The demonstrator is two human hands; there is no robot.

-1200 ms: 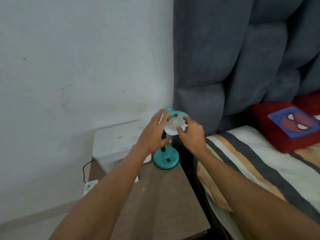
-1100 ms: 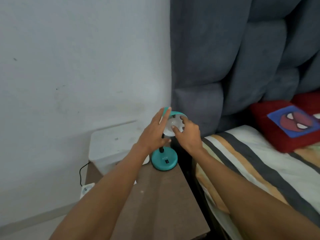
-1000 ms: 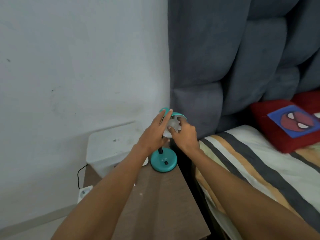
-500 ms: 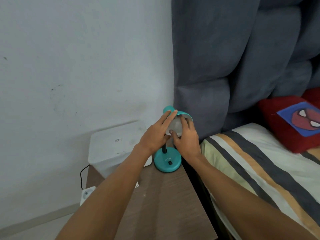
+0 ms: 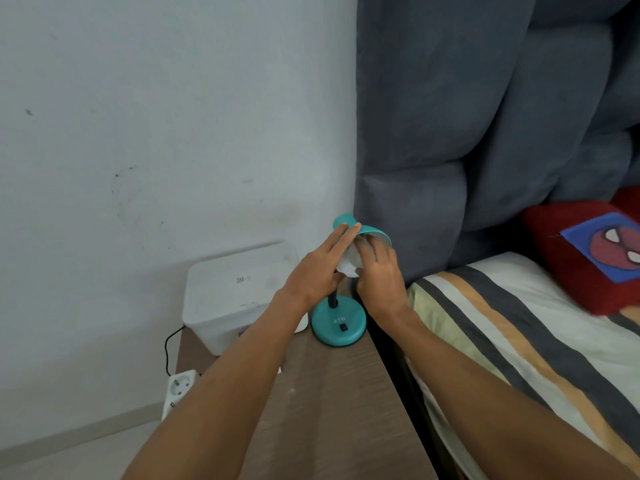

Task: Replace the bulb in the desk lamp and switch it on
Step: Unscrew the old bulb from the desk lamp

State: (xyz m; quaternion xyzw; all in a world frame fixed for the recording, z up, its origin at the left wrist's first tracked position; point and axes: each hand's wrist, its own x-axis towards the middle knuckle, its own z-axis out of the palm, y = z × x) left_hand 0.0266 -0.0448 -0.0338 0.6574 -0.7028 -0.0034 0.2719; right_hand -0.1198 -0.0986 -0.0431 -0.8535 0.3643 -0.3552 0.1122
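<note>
A small teal desk lamp stands at the far right edge of a brown bedside table (image 5: 329,393); its round base (image 5: 338,323) carries a black switch. The teal shade (image 5: 372,232) is tilted toward me. My left hand (image 5: 317,271) lies flat against the shade's left side, fingers straight. My right hand (image 5: 379,275) wraps its fingers around the white bulb (image 5: 349,263) sitting in the shade's mouth. Most of the bulb is hidden by my fingers.
A white plastic box (image 5: 239,289) sits at the back of the table against the wall. A white power strip (image 5: 178,386) with a black cable hangs left of the table. The striped bed (image 5: 519,341), grey headboard and a red pillow (image 5: 588,258) lie to the right.
My right hand has closed more tightly over the bulb and turned on it; more fingers cover it now. My left hand stays on the shade. The camera shifted slightly.
</note>
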